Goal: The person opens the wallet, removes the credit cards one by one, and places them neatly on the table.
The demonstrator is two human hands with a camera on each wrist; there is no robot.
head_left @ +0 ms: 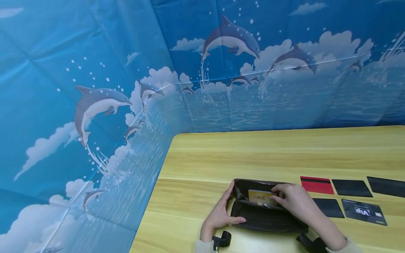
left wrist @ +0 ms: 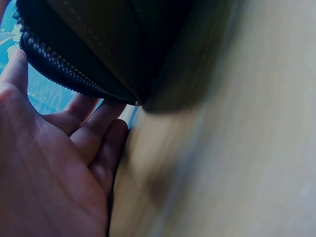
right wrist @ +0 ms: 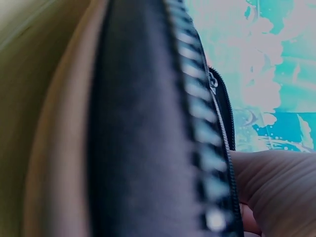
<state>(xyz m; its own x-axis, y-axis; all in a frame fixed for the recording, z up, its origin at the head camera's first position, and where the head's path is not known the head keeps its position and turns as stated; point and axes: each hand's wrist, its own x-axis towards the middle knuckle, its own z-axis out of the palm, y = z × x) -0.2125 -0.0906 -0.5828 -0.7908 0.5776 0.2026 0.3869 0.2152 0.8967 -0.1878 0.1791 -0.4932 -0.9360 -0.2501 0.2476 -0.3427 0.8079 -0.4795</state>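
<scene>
A dark zip-around wallet lies spread wide on the table, with a gold card partly showing in its upper compartment. My left hand holds the wallet's left end, the thumb over the lower flap and the index finger along the side to the top corner. In the left wrist view, fingers of the left hand touch the zippered edge of the wallet. At the card's right end, my right hand pinches it between thumb and fingers. The right wrist view has the wallet's zipper teeth up close, partly hiding that hand.
Right of the wallet, a red card with a dark stripe, several black cards and a dark VIP card lie on the wooden table. A blue dolphin-print sheet hangs along the table's back and left edges.
</scene>
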